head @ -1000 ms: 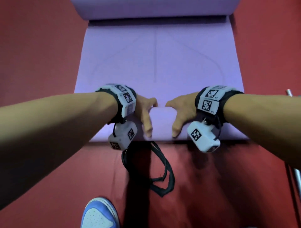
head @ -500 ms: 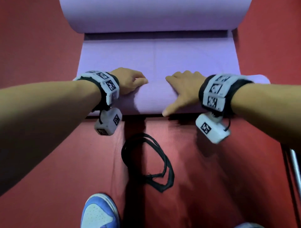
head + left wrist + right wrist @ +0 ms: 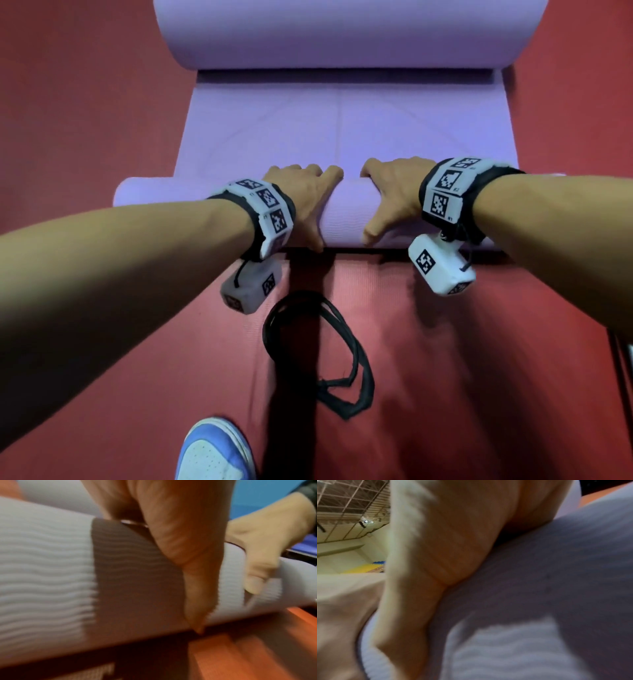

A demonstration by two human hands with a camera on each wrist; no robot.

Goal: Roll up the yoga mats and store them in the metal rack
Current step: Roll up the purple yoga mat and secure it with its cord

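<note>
A purple yoga mat lies on the red floor, its flat middle [image 3: 342, 130] stretching away from me. Its near end is wound into a roll [image 3: 342, 219] [image 3: 42, 574] [image 3: 539, 588]. My left hand [image 3: 308, 202] [image 3: 197, 588] and right hand [image 3: 390, 198] [image 3: 445, 547] sit side by side on the middle of this roll. On both hands the fingers curve over the top and the thumbs reach down the near side. A thicker purple roll [image 3: 342, 34] lies across the far end.
A black strap [image 3: 318, 353] lies looped on the red floor just behind the near roll. My blue and white shoe [image 3: 215, 448] is at the bottom edge. A metal grid [image 3: 351, 500] shows high up in the right wrist view.
The near end has been wound into a roll and pushed away from me, toward the far roll. Both hands moved forward with it and now wrap its top.
</note>
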